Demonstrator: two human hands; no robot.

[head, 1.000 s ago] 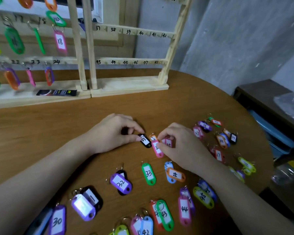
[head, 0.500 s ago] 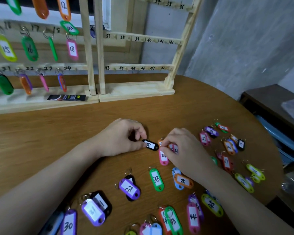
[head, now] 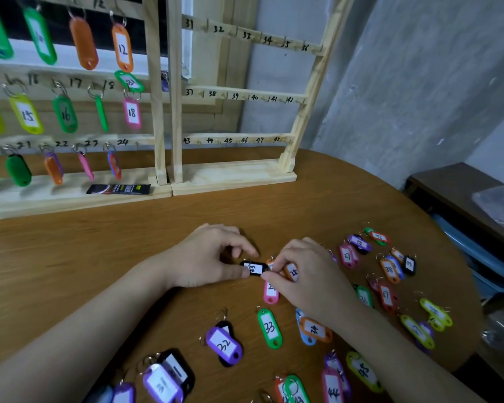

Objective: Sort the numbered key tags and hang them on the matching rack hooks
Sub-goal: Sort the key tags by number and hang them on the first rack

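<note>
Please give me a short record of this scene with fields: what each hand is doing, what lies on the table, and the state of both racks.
left hand: pinches the black tag
right hand: holds an orange tag, fingertips at the black tag's end
table: many loose coloured tags, such as green tag 33 and purple tag 32
left rack: tags hang on its hooks, for example pink tag 18
right rack: hooks 31 to 48, no tags

Bare table point(head: 70, 257) left; tags point(head: 269, 327) crowding right.
</note>
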